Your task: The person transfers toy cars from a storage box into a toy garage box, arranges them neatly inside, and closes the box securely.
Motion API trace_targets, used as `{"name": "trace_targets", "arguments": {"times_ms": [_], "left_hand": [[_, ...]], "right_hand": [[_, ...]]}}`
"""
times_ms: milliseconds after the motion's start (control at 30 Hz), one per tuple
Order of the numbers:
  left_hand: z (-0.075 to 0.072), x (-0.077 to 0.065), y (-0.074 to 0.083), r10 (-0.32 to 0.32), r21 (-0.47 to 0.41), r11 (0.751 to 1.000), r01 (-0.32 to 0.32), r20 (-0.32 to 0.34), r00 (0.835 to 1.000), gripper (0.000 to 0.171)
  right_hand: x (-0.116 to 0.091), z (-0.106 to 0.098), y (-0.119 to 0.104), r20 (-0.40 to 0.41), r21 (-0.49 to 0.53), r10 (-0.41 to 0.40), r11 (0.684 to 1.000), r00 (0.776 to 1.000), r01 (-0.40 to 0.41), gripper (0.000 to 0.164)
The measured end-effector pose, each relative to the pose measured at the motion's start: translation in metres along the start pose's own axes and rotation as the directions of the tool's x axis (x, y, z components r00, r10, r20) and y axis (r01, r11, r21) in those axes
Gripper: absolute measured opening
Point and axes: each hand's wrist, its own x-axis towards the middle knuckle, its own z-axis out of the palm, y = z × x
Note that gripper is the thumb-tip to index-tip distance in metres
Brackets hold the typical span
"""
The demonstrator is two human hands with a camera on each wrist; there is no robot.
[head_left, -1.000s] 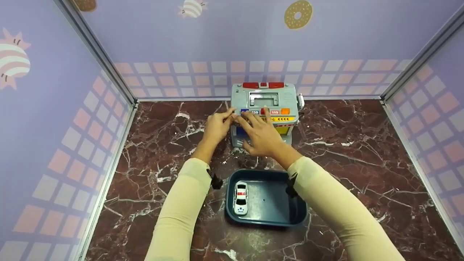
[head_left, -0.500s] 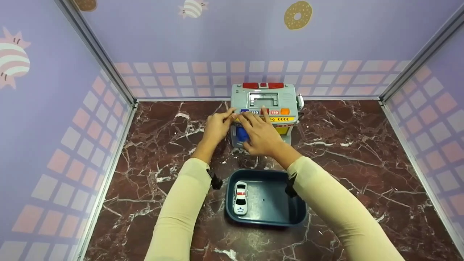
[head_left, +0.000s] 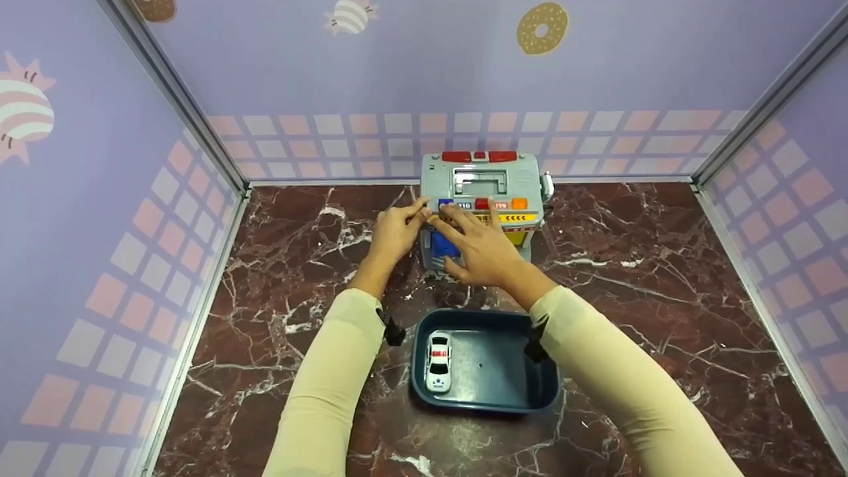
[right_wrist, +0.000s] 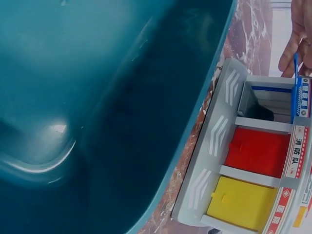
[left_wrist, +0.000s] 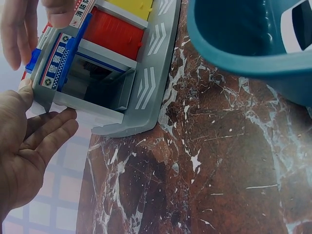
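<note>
A grey toy garage [head_left: 523, 175] with red roof lights stands against the back wall. My left hand [head_left: 392, 232] holds its left front corner, thumb on the front edge and fingers along the side wall. Over the front of the roof lies my right hand [head_left: 487, 252], fingers spread, fingertips at the blue button [head_left: 445, 203] and red button [head_left: 482, 203]. In the left wrist view the blue door [left_wrist: 73, 46] is swung up, showing the bay behind it. The red door [right_wrist: 258, 151] and yellow door [right_wrist: 241, 202] are down.
Nearer the body sits a dark blue tray [head_left: 487, 405] on the marbled table [head_left: 298, 252]. A white toy police car [head_left: 438, 371] lies inside, along the tray's left side. Patterned panels [head_left: 464, 73] enclose the back and sides.
The garage's blue door has swung up and outward. My right hand's fingers have shifted slightly over the roof's front, while the left hand stays at the corner.
</note>
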Motion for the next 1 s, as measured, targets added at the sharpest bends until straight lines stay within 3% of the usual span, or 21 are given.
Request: {"name": "trace_targets", "arguments": {"times_ms": [467,1000], "left_hand": [[-0.001,-0.001,0.002,-0.039,0.000,0.999,0.039,0.026,0.999,0.044],[0.000,0.001,-0.001,-0.022,-0.004,1.000,0.022,0.017,1.000,0.044]], "right_hand": [[-0.019,0.003,-0.005,-0.079,-0.053,-0.055,0.997,0.995,0.051,0.073],[-0.053,0.014,-0.014,-0.163,-0.100,-0.113,0.990,0.980,0.098,0.071]]}}
